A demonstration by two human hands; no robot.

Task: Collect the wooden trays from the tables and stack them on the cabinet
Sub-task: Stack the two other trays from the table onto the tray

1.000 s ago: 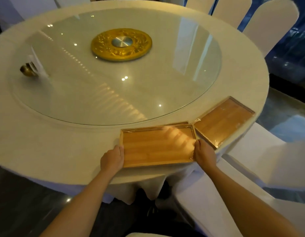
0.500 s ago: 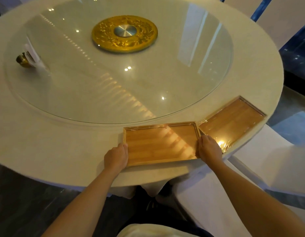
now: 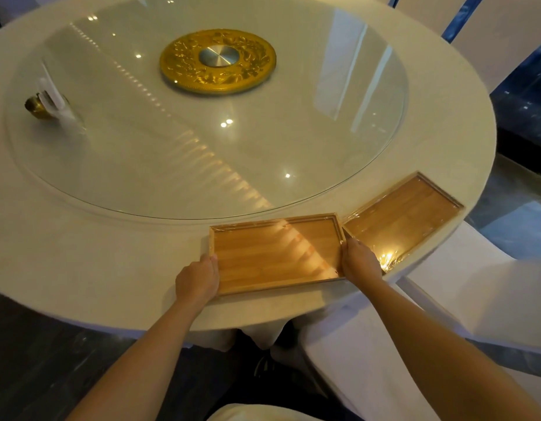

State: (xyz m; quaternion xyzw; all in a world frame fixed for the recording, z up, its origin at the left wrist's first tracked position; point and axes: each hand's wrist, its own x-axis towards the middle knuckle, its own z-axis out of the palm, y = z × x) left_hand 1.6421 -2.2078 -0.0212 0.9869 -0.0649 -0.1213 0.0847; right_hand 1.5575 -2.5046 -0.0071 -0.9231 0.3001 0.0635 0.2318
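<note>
Gripping near wooden tray (image 3: 272, 253) ends, both hands, second tray (image 3: 402, 220) beside

Left hand (image 3: 197, 281) and right hand (image 3: 359, 260) gripping the short ends of a film-wrapped rectangular wooden tray (image 3: 275, 253), apparently flat on the round white-clothed table (image 3: 81, 262), second wrapped wooden tray (image 3: 405, 217) just beside, glass turntable (image 3: 202, 132) behind

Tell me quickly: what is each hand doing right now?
Left hand: closed on the near wooden tray's left end.
Right hand: closed on the same tray's right end.
</note>
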